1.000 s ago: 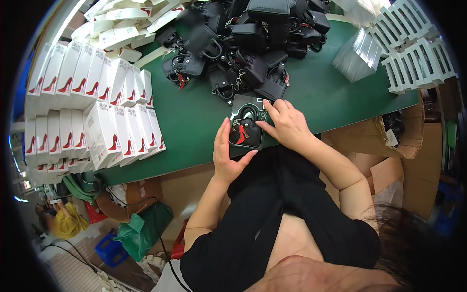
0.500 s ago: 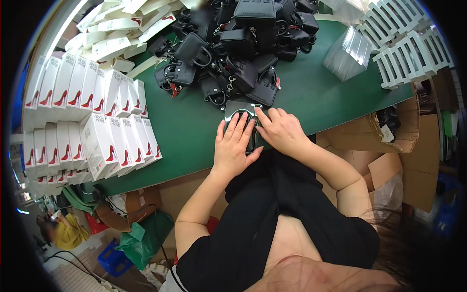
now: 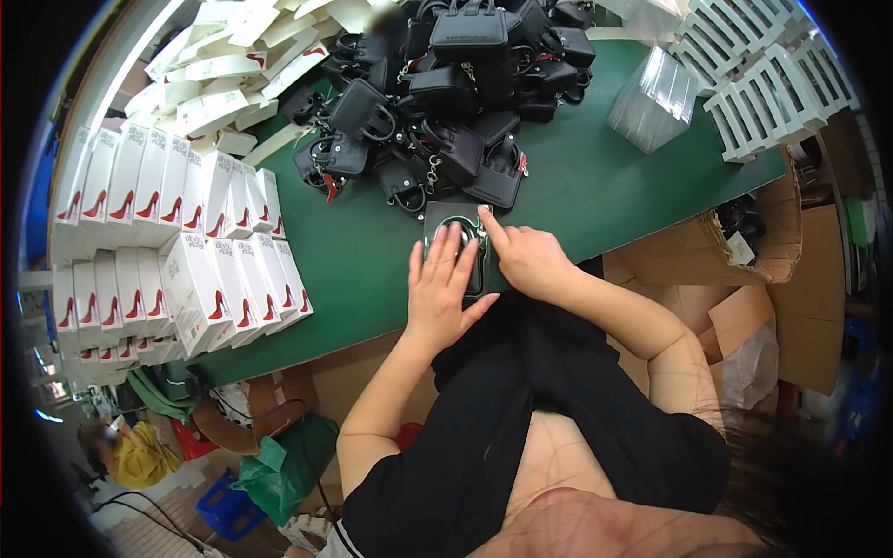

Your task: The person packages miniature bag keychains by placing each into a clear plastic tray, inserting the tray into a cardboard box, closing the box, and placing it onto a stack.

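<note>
The left hand (image 3: 439,290) lies flat, fingers spread and straight, pressing down on a dark tray (image 3: 453,244) that rests on the green desk (image 3: 372,251) near its front edge; it grips nothing. The right hand (image 3: 524,259) sits just beside it, touching the tray's right side, its forefinger stretched out to the tray's far right corner and the other fingers loosely curled; it too holds nothing, only pressing. Most of the tray is hidden under the left hand, so what lies in it cannot be told; only its pale rim and a bit of the top show between the fingers. Just beyond the fingertips, touching or nearly touching the tray's far edge, is a heap of small black bags (image 3: 446,102) with handles and metal chains, some with a red tag. Left of the left hand, well apart from it, white boxes (image 3: 177,242) printed with a red high-heeled shoe stand in close rows, and more of them lie loose in a pile (image 3: 242,56) beyond those rows. Far to the right of the right hand lies a stack of clear plastic sleeves (image 3: 656,98), and past it white slotted racks (image 3: 772,74) at the desk's corner. Below the right arm, off the desk's edge, stand open cardboard cartons (image 3: 735,270).
</note>
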### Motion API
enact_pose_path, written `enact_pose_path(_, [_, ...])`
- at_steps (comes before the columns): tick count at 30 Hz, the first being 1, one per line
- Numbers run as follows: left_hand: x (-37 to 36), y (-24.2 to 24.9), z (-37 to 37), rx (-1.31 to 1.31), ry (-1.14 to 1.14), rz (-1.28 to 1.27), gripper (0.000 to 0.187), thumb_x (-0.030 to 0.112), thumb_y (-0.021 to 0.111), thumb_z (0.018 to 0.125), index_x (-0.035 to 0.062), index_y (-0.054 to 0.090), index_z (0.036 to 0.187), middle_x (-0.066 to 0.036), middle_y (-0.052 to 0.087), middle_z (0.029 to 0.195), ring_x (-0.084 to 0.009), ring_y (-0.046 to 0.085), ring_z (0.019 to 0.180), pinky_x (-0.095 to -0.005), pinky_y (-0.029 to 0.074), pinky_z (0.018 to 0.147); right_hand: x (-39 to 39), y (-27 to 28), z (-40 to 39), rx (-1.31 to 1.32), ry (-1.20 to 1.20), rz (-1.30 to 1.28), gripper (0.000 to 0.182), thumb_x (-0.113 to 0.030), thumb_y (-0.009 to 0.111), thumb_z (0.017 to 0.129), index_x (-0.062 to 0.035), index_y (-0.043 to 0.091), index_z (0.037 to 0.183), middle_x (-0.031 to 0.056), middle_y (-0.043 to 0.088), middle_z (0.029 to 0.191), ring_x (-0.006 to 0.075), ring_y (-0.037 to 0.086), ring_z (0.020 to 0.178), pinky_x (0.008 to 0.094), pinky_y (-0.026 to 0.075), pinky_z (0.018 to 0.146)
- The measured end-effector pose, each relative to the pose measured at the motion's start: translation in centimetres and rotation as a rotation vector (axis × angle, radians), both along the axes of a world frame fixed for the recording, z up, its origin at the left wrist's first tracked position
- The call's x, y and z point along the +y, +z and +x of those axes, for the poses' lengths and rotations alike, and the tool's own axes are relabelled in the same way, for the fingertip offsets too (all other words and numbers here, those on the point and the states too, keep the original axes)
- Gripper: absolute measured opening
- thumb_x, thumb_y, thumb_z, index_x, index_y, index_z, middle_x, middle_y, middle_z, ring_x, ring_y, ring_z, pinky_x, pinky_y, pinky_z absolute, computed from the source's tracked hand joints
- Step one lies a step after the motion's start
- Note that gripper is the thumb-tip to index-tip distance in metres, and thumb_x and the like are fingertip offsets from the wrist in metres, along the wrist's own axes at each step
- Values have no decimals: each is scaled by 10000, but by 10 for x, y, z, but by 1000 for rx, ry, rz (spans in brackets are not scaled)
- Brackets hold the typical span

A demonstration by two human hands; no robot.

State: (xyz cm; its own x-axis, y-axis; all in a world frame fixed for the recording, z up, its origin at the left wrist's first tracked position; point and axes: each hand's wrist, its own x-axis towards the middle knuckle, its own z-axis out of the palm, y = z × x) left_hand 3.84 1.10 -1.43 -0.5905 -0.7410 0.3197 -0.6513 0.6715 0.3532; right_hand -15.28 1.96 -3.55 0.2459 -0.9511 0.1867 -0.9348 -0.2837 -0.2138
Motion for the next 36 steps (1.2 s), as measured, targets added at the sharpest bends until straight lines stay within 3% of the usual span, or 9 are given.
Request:
enact_pose_path(2, [-2, -1, 3, 55, 28, -16, 668, 353, 609, 858, 18, 387, 1391, -198, 361, 1453, -300, 339, 1355, -453, 254, 1089, -3, 1, -6, -138, 26, -17, 578, -98, 577, 797, -37, 441, 1356, 56, 549, 696, 160, 560, 586, 255, 431, 490])
enact_pose_path(6, [-4, -22, 18, 661, 267, 724, 577, 224, 558, 920, -16, 345, 1400, -204, 349, 1458, -305, 363, 1337, -392, 321, 1059, 3, 11, -4, -801, -241, 352, 577, -186, 593, 855, -33, 395, 1375, 93, 571, 781, 238, 561, 593, 304, 487, 569])
enact_pose_path(12, [11, -14, 7, 752, 190, 704, 522, 84, 512, 929, -32, 327, 1403, -206, 356, 1451, -296, 400, 1313, -353, 353, 1052, 0, 8, 23, -631, -151, 114, 564, -186, 610, 883, -17, 383, 1371, 107, 588, 890, 209, 589, 671, 276, 497, 629])
enact_pose_path(16, [32, -19, -3, 1087, 134, 663, 554, 2, 491, 903, -13, 299, 1422, -211, 336, 1460, -308, 354, 1345, -407, 328, 1087, 6, -2, 35, -1441, -274, 97, 586, -95, 655, 839, -14, 385, 1353, 102, 588, 969, 182, 607, 775, 262, 501, 715])
enact_pose_path(21, [28, -28, -12, 1058, -127, 462, 502, -10, 520, 862, -24, 397, 1348, -219, 414, 1406, -321, 446, 1279, -394, 377, 1050, 6, 16, -3, -1830, -172, 484, 599, -11, 678, 798, -21, 400, 1329, 85, 595, 976, 178, 610, 869, 259, 496, 775])
enact_pose_path(23, [-7, -5, -10, 937, -183, 234, 474, -51, 524, 814, -24, 452, 1281, -222, 477, 1350, -330, 490, 1231, -389, 406, 1020, 4, 23, -21, -1821, -165, 446, 588, 15, 675, 788, -29, 412, 1311, 96, 607, 1010, 181, 608, 908, 263, 494, 803])
enact_pose_path(27, [-128, 51, -13, 899, 88, -299, 266, -88, 538, 794, -7, 596, 1041, -155, 613, 1112, -273, 584, 1004, -345, 468, 883, 7, 41, -48, -1896, -202, 309, 565, 38, 660, 786, -27, 428, 1297, 110, 619, 1043, 179, 607, 934, 265, 485, 834])
enact_pose_path(31, [-264, 102, -21, 460, 197, -535, 270, -53, 548, 787, 82, 699, 966, -121, 505, 1338, -296, 461, 1236, -398, 360, 1027, 11, 45, -65, -1817, -253, 140, 567, 69, 616, 784, -20, 417, 1308, 126, 628, 1062, 196, 626, 919, 268, 470, 855])
enact_pose_path(36, [-385, 79, -21, -345, 519, -576, 283, -3, 506, 810, 66, 675, 1026, -42, 517, 1327, -292, 388, 1331, -466, 298, 1089, 17, 46, -67, -1827, -327, 136, 574, 70, 656, 770, -22, 436, 1292, 122, 628, 1044, 183, 610, 931, 275, 480, 855])
